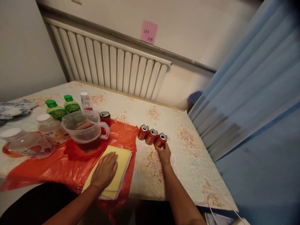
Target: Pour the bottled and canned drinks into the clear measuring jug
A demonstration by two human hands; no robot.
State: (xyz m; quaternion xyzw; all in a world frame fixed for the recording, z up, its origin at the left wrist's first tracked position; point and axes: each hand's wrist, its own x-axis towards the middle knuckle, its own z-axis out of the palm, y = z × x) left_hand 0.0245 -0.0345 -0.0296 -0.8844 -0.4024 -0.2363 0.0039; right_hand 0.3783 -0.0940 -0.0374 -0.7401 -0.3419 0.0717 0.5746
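Observation:
My right hand is closed around the lower part of a red drink can. This can stands upright at the right end of a short row, beside a middle red can and a left red can. The tops of the middle and right cans look opened. Flat on a folded yellow cloth rests my left hand, fingers stretched out. Under the cloth spreads a red plastic bag. Left of the cloth, a clear plastic jug holds dark liquid, its handle facing right.
Behind the jug stand a dark-topped red can, two green-capped bottles and a small white-capped bottle. Two clear white-capped jars sit at left. A radiator lines the wall; a blue curtain hangs at right.

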